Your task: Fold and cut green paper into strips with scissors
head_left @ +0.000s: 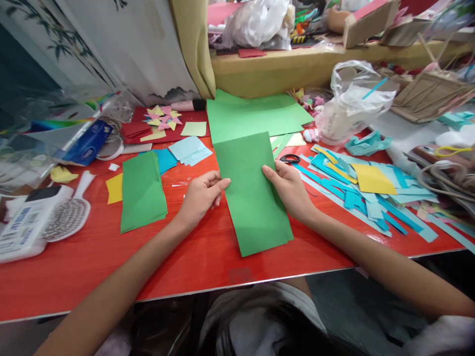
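A folded-looking piece of green paper (248,198) is held up over the red table, tilted a little, with a second edge showing along its lower right. My right hand (291,190) grips its right edge, thumb on the front and fingers behind. At the left edge my left hand (204,195) is closed in a pinch, its thumb tip on the paper's margin. To the left lies a stack of green paper pieces (144,195). Behind the held piece rests a large green sheet (252,116). The black handle of scissors (290,158) shows beside my right hand.
Blue and yellow paper scraps (371,188) cover the right side. Light blue squares (190,151) and folded paper stars (163,117) lie at the back left. A hairbrush (69,215) and white box stand far left. A bagged cup (345,109) is at back right.
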A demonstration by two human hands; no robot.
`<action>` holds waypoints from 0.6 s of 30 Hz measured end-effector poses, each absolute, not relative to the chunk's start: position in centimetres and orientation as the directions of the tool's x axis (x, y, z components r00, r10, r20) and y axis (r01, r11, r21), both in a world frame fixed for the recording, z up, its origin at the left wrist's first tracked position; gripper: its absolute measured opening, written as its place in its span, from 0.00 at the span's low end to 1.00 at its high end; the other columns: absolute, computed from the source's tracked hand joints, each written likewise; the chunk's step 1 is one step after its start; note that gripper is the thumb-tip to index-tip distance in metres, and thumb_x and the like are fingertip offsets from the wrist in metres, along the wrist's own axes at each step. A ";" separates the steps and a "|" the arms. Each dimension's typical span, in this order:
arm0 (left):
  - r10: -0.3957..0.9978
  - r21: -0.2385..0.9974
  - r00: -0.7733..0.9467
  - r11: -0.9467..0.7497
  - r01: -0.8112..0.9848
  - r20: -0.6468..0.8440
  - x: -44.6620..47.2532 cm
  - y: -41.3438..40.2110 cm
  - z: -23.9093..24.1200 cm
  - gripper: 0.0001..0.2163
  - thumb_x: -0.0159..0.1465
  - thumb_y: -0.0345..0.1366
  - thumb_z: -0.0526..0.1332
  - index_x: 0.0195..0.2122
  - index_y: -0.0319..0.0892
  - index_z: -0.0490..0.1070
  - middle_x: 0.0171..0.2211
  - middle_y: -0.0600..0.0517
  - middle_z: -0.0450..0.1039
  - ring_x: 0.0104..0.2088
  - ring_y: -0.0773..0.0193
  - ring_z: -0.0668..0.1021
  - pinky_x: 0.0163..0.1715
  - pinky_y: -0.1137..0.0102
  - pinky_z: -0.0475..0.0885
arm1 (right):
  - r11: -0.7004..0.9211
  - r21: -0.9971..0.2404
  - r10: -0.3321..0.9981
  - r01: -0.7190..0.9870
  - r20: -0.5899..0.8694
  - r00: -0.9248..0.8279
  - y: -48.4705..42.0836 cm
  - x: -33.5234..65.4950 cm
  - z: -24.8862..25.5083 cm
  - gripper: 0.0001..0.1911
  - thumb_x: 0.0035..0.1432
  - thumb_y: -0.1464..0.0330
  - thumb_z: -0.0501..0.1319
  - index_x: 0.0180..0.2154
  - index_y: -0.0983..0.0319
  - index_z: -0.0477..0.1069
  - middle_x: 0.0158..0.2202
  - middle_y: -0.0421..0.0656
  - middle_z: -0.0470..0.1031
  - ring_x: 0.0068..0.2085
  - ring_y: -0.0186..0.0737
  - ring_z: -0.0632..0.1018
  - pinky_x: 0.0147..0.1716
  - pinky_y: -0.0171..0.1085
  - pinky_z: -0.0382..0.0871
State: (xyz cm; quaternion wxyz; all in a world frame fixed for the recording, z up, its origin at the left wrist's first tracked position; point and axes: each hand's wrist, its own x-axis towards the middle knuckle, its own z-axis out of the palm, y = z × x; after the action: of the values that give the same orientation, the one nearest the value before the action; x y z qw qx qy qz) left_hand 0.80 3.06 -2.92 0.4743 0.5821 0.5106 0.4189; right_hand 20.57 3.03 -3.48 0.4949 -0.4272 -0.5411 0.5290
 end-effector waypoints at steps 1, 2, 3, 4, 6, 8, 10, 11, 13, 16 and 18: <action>0.991 0.976 0.133 -0.024 0.218 -0.005 0.8 3.0 -3.0 0.09 0.57 0.40 0.61 0.29 0.41 0.65 0.13 0.60 0.59 0.14 0.75 0.63 0.15 0.77 0.58 | 0.066 -0.994 0.984 -0.087 0.080 -0.162 3.1 20.6 -3.4 0.12 0.58 0.58 0.58 0.39 0.59 0.70 0.39 0.42 0.76 0.37 0.41 0.76 0.36 0.39 0.72; 0.993 0.974 0.114 -0.027 0.224 0.001 0.8 3.0 -3.1 0.10 0.58 0.40 0.61 0.26 0.41 0.65 0.12 0.60 0.59 0.14 0.75 0.62 0.16 0.77 0.58 | 0.050 -0.993 0.979 -0.110 0.071 -0.193 3.2 20.7 -3.3 0.12 0.58 0.59 0.58 0.40 0.59 0.70 0.39 0.42 0.76 0.37 0.40 0.77 0.36 0.40 0.72; 0.997 0.976 0.081 -0.032 0.216 0.015 0.7 3.0 -3.1 0.10 0.58 0.41 0.61 0.25 0.41 0.64 0.12 0.60 0.59 0.13 0.75 0.62 0.15 0.77 0.57 | 0.030 -0.992 0.972 -0.124 0.058 -0.229 3.3 20.7 -3.3 0.12 0.57 0.60 0.59 0.40 0.59 0.71 0.39 0.42 0.76 0.36 0.40 0.77 0.36 0.40 0.72; 0.999 0.980 0.042 -0.039 0.196 0.031 0.6 3.1 -3.1 0.10 0.57 0.41 0.61 0.26 0.41 0.64 0.12 0.60 0.59 0.13 0.74 0.62 0.15 0.77 0.57 | 0.008 -0.992 0.964 -0.129 0.042 -0.264 3.4 20.7 -3.2 0.12 0.57 0.61 0.60 0.41 0.59 0.71 0.39 0.42 0.76 0.36 0.40 0.77 0.36 0.40 0.72; 0.998 0.986 -0.010 -0.052 0.155 0.054 0.4 3.4 -3.1 0.10 0.57 0.40 0.62 0.26 0.41 0.64 0.12 0.60 0.60 0.13 0.74 0.62 0.14 0.77 0.56 | -0.023 -0.993 0.954 -0.113 0.012 -0.301 3.5 20.6 -3.3 0.12 0.56 0.62 0.61 0.41 0.60 0.71 0.39 0.43 0.76 0.36 0.40 0.77 0.36 0.40 0.72; 0.999 0.990 0.004 -0.035 0.139 0.035 0.3 3.6 -3.0 0.10 0.56 0.41 0.62 0.26 0.42 0.64 0.13 0.60 0.61 0.13 0.74 0.63 0.14 0.77 0.56 | -0.034 -0.995 0.957 -0.096 -0.005 -0.291 3.5 20.6 -3.4 0.12 0.55 0.61 0.61 0.40 0.60 0.72 0.39 0.43 0.77 0.36 0.40 0.77 0.36 0.40 0.72; 0.995 0.985 0.093 0.032 0.167 -0.048 0.4 3.6 -2.9 0.11 0.56 0.42 0.62 0.25 0.41 0.64 0.13 0.59 0.61 0.14 0.73 0.64 0.13 0.77 0.56 | -0.029 -0.994 0.965 -0.105 0.000 -0.261 3.5 20.7 -3.6 0.13 0.55 0.60 0.62 0.40 0.60 0.72 0.39 0.43 0.77 0.37 0.41 0.77 0.37 0.41 0.73; 0.985 0.979 0.144 0.069 0.192 -0.098 0.5 3.6 -2.9 0.11 0.56 0.42 0.62 0.25 0.41 0.64 0.13 0.58 0.62 0.14 0.73 0.64 0.13 0.77 0.56 | -0.027 -0.993 0.969 -0.115 0.002 -0.248 3.6 20.8 -3.7 0.14 0.54 0.59 0.62 0.40 0.60 0.72 0.40 0.43 0.77 0.37 0.41 0.77 0.37 0.41 0.73; 0.964 0.966 0.207 0.117 0.231 -0.167 0.7 3.3 -2.9 0.12 0.56 0.43 0.62 0.24 0.41 0.64 0.12 0.58 0.61 0.13 0.73 0.64 0.14 0.77 0.56 | -0.029 -0.990 0.973 -0.140 0.004 -0.230 3.6 20.9 -3.9 0.15 0.54 0.59 0.62 0.41 0.60 0.72 0.39 0.43 0.77 0.37 0.42 0.77 0.37 0.41 0.73; 0.974 0.966 0.175 0.102 0.238 -0.146 0.8 3.1 -3.2 0.13 0.57 0.43 0.61 0.22 0.40 0.63 0.10 0.58 0.60 0.12 0.74 0.62 0.14 0.77 0.55 | -0.057 -0.986 0.971 -0.157 -0.018 -0.238 3.8 20.9 -3.8 0.14 0.54 0.59 0.62 0.40 0.60 0.72 0.40 0.43 0.77 0.38 0.42 0.78 0.37 0.42 0.73; 0.987 0.971 0.125 0.067 0.230 -0.098 0.7 3.1 -3.5 0.14 0.57 0.44 0.61 0.23 0.40 0.64 0.11 0.58 0.60 0.12 0.75 0.61 0.13 0.77 0.54 | -0.087 -0.984 0.962 -0.153 -0.043 -0.270 3.8 20.8 -3.7 0.14 0.53 0.60 0.63 0.41 0.60 0.72 0.40 0.43 0.77 0.38 0.42 0.78 0.39 0.42 0.73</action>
State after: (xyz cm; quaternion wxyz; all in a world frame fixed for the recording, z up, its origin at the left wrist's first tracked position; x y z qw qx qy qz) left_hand 0.70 3.15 -3.45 0.4932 0.5649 0.5389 0.3837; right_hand 20.75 3.83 -3.71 0.4510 -0.4021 -0.5032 0.6178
